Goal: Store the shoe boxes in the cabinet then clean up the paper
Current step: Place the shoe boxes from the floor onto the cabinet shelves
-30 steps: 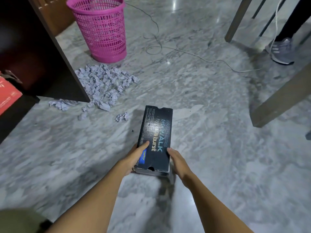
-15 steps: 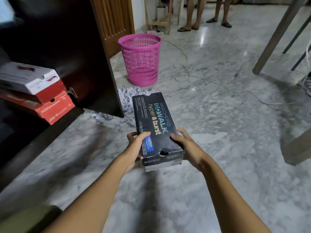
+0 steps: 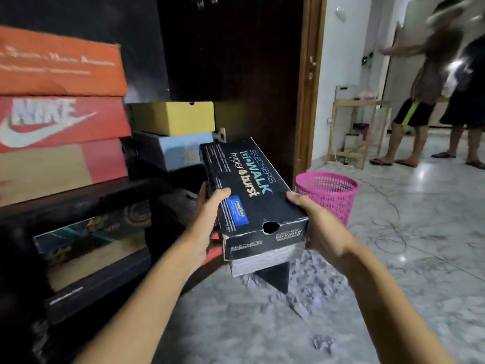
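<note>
Both hands hold a black shoe box [image 3: 244, 190] in mid-air before an open cabinet [image 3: 86, 195]: the left hand [image 3: 207, 219] clamps its left side, thumb on the lid, and the right hand [image 3: 317, 229] clasps its right near corner. Crumpled paper [image 3: 301, 298] litters the floor below. Beyond, stacked boxes [image 3: 60, 106] fill the shelves and a pink basket [image 3: 328, 195] stands by the door.

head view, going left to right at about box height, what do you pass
Red Nike box → yellow box → left hand → black Skechers box → right hand → pink basket → bystanders' legs
</note>
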Demonstrator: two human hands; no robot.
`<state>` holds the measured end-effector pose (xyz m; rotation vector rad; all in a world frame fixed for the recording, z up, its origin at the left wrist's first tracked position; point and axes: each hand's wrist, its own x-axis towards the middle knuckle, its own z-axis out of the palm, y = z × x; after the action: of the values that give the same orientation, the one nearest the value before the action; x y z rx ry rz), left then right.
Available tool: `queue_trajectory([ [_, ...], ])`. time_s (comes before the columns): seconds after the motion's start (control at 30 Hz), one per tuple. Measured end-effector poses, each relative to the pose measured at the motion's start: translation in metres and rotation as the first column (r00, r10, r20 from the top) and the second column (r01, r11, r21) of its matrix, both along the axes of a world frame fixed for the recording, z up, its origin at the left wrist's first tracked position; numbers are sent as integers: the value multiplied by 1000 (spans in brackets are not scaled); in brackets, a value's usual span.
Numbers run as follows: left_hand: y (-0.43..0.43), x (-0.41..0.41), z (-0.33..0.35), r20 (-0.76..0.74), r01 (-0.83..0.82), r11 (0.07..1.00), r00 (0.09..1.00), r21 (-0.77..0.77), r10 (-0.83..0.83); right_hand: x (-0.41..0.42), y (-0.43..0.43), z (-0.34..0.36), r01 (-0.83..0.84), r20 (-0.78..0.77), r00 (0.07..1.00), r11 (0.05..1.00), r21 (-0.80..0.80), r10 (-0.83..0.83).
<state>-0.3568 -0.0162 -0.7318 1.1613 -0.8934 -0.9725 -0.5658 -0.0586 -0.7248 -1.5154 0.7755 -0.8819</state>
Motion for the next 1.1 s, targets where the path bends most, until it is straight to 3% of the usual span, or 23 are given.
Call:
queue_trajectory([
  [0.17, -28, 39, 88, -38, -127, 992, 991, -25, 126, 53, -30, 68, -42, 163, 983, 969, -243, 83],
  [0.27, -51, 66, 141, -46, -157, 987, 987, -46, 155, 84, -46, 104, 34, 257, 964, 918, -396, 75],
  [0.5, -94, 125, 243, -13, -210, 976, 978, -55, 209, 170, -94, 188, 168, 412, 911, 913, -372, 1],
  [0.73, -132, 162, 271, 49, -183, 981, 981, -72, 187, 227, -155, 228, 177, 373, 926, 931, -321, -47],
  [0.87, -173, 186, 260, 205, -177, 975, 958, -134, 202, 256, -205, 222, 154, 345, 937, 948, -279, -51],
  [0.93, -195, 196, 254, 314, -220, 964, 913, -152, 258, 275, -237, 214, 193, 335, 938, 941, -279, -93],
  [1.03, -223, 203, 252, 408, -352, 911, 815, -215, 412, 298, -278, 197, 327, 172, 945, 850, -412, -279],
  [1.1, -244, 209, 252, 437, -443, 859, 740, -257, 512, 310, -293, 185, 322, 97, 942, 786, -528, -320],
])
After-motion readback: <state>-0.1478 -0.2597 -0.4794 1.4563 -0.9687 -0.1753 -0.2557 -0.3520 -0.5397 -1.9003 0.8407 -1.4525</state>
